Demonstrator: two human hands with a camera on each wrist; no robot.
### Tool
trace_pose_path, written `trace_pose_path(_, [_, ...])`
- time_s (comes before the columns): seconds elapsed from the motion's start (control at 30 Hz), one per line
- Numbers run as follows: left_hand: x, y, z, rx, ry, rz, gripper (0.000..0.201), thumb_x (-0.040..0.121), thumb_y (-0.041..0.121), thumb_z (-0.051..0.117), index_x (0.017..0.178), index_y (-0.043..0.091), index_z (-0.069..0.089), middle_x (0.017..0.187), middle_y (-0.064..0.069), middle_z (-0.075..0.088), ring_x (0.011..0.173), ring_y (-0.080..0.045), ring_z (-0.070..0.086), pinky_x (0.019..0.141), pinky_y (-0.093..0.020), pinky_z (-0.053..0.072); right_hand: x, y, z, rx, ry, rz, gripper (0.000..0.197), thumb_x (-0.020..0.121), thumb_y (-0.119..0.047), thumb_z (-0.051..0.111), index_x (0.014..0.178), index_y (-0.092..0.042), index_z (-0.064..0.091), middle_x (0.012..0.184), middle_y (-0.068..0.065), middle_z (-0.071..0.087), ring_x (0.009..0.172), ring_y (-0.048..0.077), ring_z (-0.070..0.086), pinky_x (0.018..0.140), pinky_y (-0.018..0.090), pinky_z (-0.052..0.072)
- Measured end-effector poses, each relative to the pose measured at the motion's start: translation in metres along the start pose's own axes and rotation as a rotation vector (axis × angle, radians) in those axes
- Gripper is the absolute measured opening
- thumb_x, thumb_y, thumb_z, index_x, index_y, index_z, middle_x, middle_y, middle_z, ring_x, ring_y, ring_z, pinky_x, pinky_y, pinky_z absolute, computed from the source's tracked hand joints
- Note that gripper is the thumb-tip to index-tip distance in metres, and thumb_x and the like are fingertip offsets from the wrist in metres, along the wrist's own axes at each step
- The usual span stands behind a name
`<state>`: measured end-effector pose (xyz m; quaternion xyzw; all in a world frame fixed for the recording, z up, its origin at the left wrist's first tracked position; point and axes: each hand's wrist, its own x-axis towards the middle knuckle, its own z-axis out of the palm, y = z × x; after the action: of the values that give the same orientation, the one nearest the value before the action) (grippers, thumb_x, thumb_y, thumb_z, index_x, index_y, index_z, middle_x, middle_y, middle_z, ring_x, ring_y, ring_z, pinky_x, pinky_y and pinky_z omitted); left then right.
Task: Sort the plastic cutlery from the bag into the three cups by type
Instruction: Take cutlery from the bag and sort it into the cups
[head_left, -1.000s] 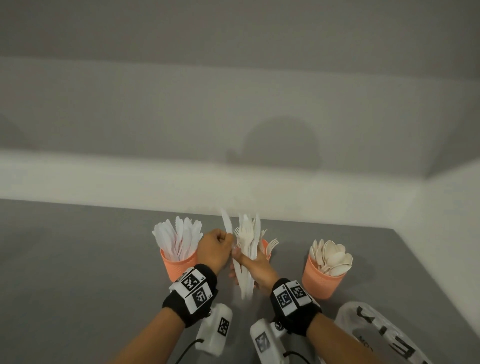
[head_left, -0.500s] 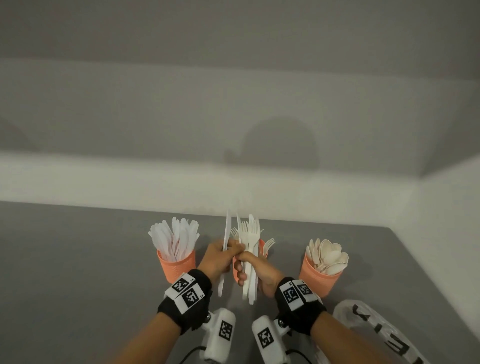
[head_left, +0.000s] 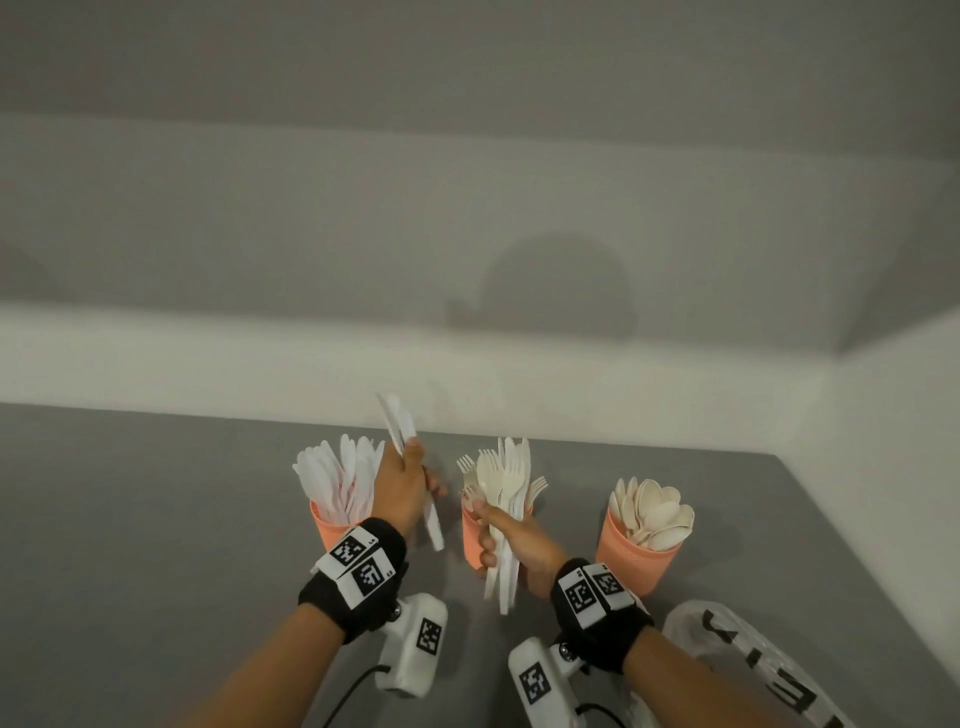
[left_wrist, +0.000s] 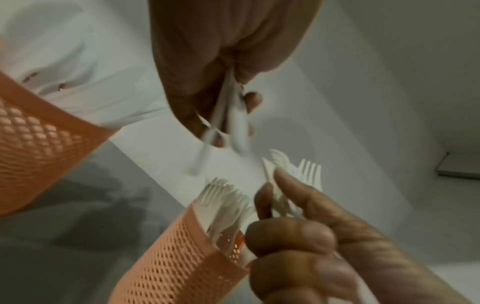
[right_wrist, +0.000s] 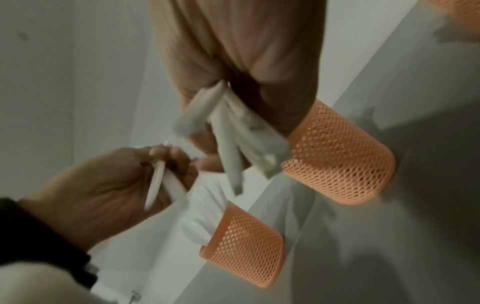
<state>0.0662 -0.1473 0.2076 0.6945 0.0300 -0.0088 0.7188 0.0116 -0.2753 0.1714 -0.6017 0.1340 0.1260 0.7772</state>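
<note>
Three orange mesh cups stand in a row on the grey table. The left cup (head_left: 328, 531) holds white knives, the middle cup (head_left: 470, 543) forks, the right cup (head_left: 635, 564) spoons. My left hand (head_left: 401, 488) grips a couple of white knives (head_left: 399, 428), held upright just right of the knife cup (right_wrist: 244, 244). My right hand (head_left: 514, 540) grips a mixed bundle of cutlery (head_left: 506, 480), forks and knives, in front of the fork cup (left_wrist: 182, 267). In the wrist views my fingers curl round the knives (left_wrist: 226, 117) and the bundle (right_wrist: 231, 139).
A white plastic bag with black print (head_left: 737, 654) lies at the front right, by my right forearm. The table meets a white wall behind the cups and another on the right. Bare grey tabletop (head_left: 156, 545) stretches to the left.
My left hand drew the knives out of the bundle and moved left towards the knife cup. The hands, touching before, are now apart. The right hand stayed by the fork cup.
</note>
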Motion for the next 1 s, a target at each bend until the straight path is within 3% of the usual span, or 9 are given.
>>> trace_pose_path(0.17, [-0.001,-0.008,-0.012,0.029,-0.373,-0.131,0.034,0.088,0.045,0.054,0.08,0.013,0.047,0.056,0.0,0.034,0.041,-0.007,0.027,0.036,-0.016,0.025,-0.005,-0.01,0.002,-0.054,-0.152,0.018,0.029,0.082,-0.043,0.062,0.08,-0.017,0.049,0.039,-0.008,0.033,0.031,0.004,0.029,0.039,0.018,0.034])
trace_pose_path(0.27, [-0.016,-0.003,-0.008,0.009,-0.639,-0.164,0.035,0.086,0.045,0.056,0.073,0.012,0.052,0.052,0.002,0.052,0.043,-0.005,0.044,0.042,-0.014,0.034,-0.012,-0.013,0.008,-0.051,-0.329,0.108,0.03,0.08,-0.044,0.058,0.072,-0.019,0.045,0.036,-0.009,0.033,0.03,0.002,0.029,0.038,0.014,0.032])
trace_pose_path(0.33, [-0.022,0.002,-0.006,-0.035,-0.696,-0.212,0.026,0.09,0.031,0.052,0.088,0.007,0.061,0.064,0.0,0.066,0.061,-0.008,0.064,0.056,-0.016,0.049,-0.015,-0.013,0.013,-0.061,-0.437,0.166,0.029,0.08,-0.044,0.057,0.072,-0.019,0.045,0.035,-0.009,0.034,0.029,0.001,0.031,0.037,0.013,0.032])
trace_pose_path(0.4, [-0.026,0.006,-0.007,-0.082,-0.701,-0.243,0.022,0.086,0.024,0.059,0.095,0.004,0.063,0.074,-0.002,0.07,0.071,-0.01,0.067,0.064,-0.018,0.053,-0.017,-0.013,0.016,-0.075,-0.49,0.192,0.028,0.085,-0.039,0.055,0.071,-0.017,0.046,0.036,-0.01,0.037,0.03,0.0,0.034,0.038,0.014,0.036])
trace_pose_path(0.57, [-0.03,0.014,0.002,0.087,-0.517,-0.135,0.011,0.085,0.005,0.055,0.077,0.001,0.062,0.065,-0.01,0.063,0.053,-0.014,0.061,0.048,-0.019,0.048,-0.019,-0.02,0.019,-0.179,-0.436,0.215,0.021,0.086,-0.025,0.057,0.069,-0.012,0.056,0.046,-0.005,0.056,0.042,0.006,0.054,0.053,0.019,0.05])
trace_pose_path(0.67, [-0.021,0.012,0.012,0.212,-0.299,-0.075,0.013,0.077,0.002,0.059,0.086,-0.004,0.065,0.08,-0.018,0.068,0.075,-0.027,0.066,0.068,-0.034,0.056,-0.012,-0.019,0.021,-0.272,-0.26,0.074,0.003,0.082,-0.008,0.061,0.083,-0.01,0.06,0.066,0.005,0.067,0.059,0.015,0.064,0.069,0.03,0.056])
trace_pose_path(0.8, [-0.017,0.01,0.022,0.345,0.028,-0.04,0.031,0.075,0.017,0.068,0.102,0.005,0.059,0.092,-0.012,0.067,0.086,-0.026,0.065,0.077,-0.035,0.054,-0.007,-0.014,0.029,-0.596,0.067,-0.243,0.036,0.079,-0.005,0.063,0.102,-0.023,0.042,0.097,0.0,0.059,0.089,0.014,0.057,0.09,0.031,0.05])
trace_pose_path(0.9, [-0.02,0.016,0.028,0.309,-0.025,-0.006,0.046,0.074,0.023,0.075,0.109,0.007,0.05,0.097,-0.007,0.062,0.088,-0.023,0.061,0.074,-0.03,0.049,-0.003,-0.009,0.034,-0.529,0.143,-0.345,0.021,0.076,-0.011,0.052,0.088,-0.027,0.05,0.073,0.005,0.059,0.063,0.018,0.059,0.063,0.041,0.054])
trace_pose_path(1.0, [-0.021,0.02,0.023,0.182,-0.173,-0.056,0.044,0.076,0.036,0.073,0.102,0.009,0.051,0.084,-0.002,0.059,0.072,-0.013,0.06,0.063,-0.023,0.047,0.001,-0.013,0.023,-0.114,0.135,-0.14,0.008,0.086,-0.01,0.045,0.082,-0.013,0.051,0.045,0.002,0.04,0.033,0.013,0.038,0.037,0.022,0.035])
